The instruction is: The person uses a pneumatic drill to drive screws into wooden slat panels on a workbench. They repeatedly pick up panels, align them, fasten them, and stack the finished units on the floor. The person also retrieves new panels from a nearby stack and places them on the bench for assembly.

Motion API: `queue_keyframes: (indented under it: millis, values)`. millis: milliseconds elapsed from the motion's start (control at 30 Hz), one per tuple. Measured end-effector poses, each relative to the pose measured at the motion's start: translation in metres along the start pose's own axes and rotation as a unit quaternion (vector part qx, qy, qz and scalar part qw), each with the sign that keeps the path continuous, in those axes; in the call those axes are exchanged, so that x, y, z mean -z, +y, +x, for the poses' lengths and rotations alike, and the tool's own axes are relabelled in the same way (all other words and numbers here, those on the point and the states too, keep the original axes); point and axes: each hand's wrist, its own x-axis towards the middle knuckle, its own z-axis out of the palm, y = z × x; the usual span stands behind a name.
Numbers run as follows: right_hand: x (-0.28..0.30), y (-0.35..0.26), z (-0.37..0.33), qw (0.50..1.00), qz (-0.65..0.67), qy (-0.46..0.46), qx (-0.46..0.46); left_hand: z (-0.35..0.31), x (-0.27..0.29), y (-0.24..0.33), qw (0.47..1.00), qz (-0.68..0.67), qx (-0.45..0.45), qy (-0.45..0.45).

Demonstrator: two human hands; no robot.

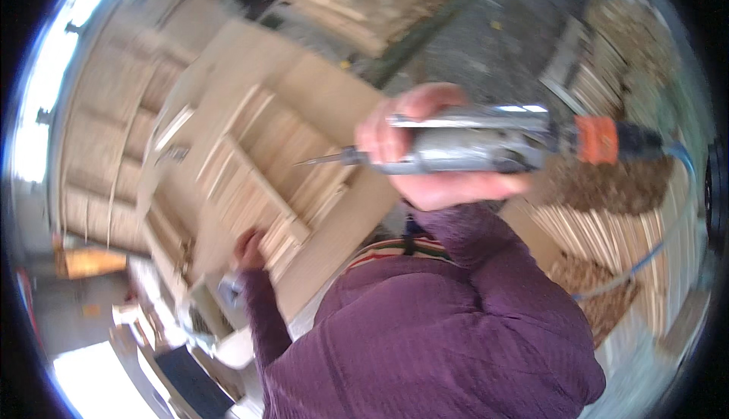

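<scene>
My right hand is raised over the workbench and wraps round a silver, pen-shaped air tool with a thin pointed bit. The tip points left, above the wooden slats. Orange tape circles its rear end, where a blue hose comes out. My left hand is low by the near left end of a row of light wooden strips. Its fingers are blurred and partly curled; whether they touch the wood is unclear. A narrow wooden bar lies across the strips.
The strips rest on a pale board. A large wooden panel stands at the far left. Stacked planks lie at the back. On the right are upright thin boards and piles of shavings; the hose loops down there.
</scene>
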Motion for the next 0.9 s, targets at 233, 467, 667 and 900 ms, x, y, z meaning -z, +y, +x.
queue_keyframes:
  millis: [233,467,667,900]
  values:
    - [-0.023,0.022,-0.01,0.994,0.003,-0.085,-0.071,-0.046,-0.084,0.089,0.977,-0.159,0.025,-0.139]
    - [-0.038,0.037,-0.023,0.988,0.007,-0.096,-0.124,-0.062,-0.082,0.085,0.966,-0.236,0.005,-0.103]
    - [-0.046,0.046,-0.028,0.987,0.01,-0.09,-0.134,-0.065,-0.076,0.081,0.968,-0.24,-0.004,-0.077]
    - [-0.052,0.062,-0.036,0.982,0.015,-0.083,-0.171,-0.067,-0.074,0.075,0.972,-0.225,-0.03,-0.068]
